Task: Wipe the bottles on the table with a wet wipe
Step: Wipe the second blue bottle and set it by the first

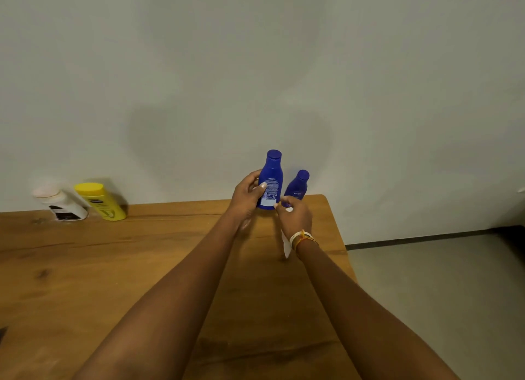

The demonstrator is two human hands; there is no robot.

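On your wooden table (pixel 142 266), far left by the wall: a white bottle (pixel 64 205) and a yellow bottle (pixel 102 202), both leaning. Centre: your left hand (pixel 247 198), arm stretched forward, fingers and thumb curled round the large blue bottle (pixel 271 181), held upright. Beside it: your right hand (pixel 294 216), fingers curled, pinching a white wet wipe (pixel 286 246) at the bottle's base. Behind: a small blue bottle (pixel 298 185), upright.
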